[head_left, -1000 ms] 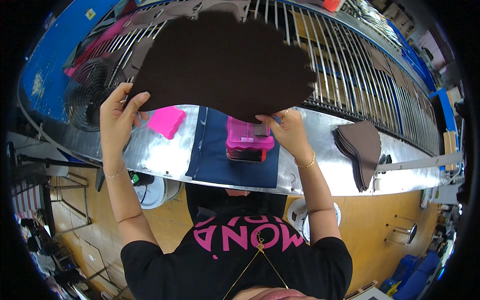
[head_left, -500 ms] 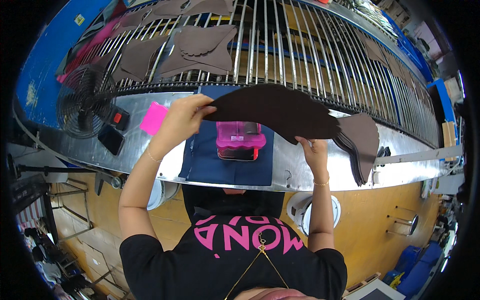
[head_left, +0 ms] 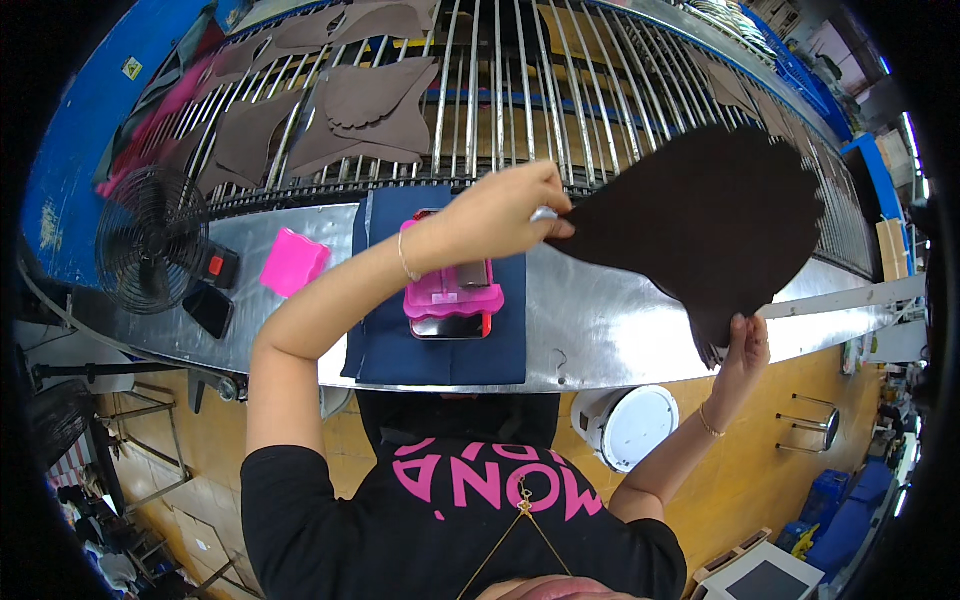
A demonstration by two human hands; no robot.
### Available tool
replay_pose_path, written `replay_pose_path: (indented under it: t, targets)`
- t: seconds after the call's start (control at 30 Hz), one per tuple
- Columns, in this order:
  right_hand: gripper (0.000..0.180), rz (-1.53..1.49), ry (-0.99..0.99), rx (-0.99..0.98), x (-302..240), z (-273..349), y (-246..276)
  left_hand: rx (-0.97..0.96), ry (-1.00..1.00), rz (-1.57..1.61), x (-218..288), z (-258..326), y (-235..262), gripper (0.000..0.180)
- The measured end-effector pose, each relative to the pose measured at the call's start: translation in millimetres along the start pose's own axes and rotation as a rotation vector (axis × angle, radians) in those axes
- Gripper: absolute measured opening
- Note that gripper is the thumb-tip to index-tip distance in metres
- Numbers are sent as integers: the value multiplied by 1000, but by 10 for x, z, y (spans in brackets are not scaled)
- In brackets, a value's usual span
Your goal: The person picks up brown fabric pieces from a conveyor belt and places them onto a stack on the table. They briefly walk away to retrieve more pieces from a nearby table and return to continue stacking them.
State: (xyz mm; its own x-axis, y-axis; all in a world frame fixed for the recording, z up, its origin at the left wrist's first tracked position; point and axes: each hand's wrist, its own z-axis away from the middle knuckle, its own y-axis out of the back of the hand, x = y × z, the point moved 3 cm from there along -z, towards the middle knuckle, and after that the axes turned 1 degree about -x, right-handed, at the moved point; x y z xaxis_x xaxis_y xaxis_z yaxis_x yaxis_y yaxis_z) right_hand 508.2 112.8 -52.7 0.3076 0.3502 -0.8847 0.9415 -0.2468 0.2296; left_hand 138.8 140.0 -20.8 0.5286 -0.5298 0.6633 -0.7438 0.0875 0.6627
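A large dark brown cut piece (head_left: pixel 700 215) of flat sheet material, with a scalloped edge on its right side, spans my two hands. My left hand (head_left: pixel 520 208) pinches its narrow left end above the metal table. Closed on the lower right edge is my right hand (head_left: pixel 745 348), near the table's front rim. The held piece hides the spot where a stack of similar pieces lay; layered edges (head_left: pixel 712 352) show beside my right fingers. Partly behind my left forearm, a pink clear-lidded case (head_left: pixel 455 300) lies on a dark blue cloth (head_left: pixel 440 360).
Brown cut pieces (head_left: pixel 360 110) lie on the metal-bar rack (head_left: pixel 510 100) behind the table (head_left: pixel 590 350). Left are a black fan (head_left: pixel 150 240), a phone (head_left: pixel 209 311) and a pink wavy-edged square (head_left: pixel 294 262). A white bucket (head_left: pixel 640 428) stands below the front edge.
Both hands have moved right with the brown piece, from over the blue cloth to over the stack at the right. The piece has turned, its broad scalloped side now facing right.
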Motion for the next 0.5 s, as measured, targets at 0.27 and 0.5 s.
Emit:
replay_pose_path:
  t: [0.27,0.5]
  targets:
    - [28,204,134,-71,66,-698,-867,106,113,-29,-276,-739,816,34]
    - [34,-114,-79,-255,792,-1407,-1822,396,268,155,-1051,-866,1137,41]
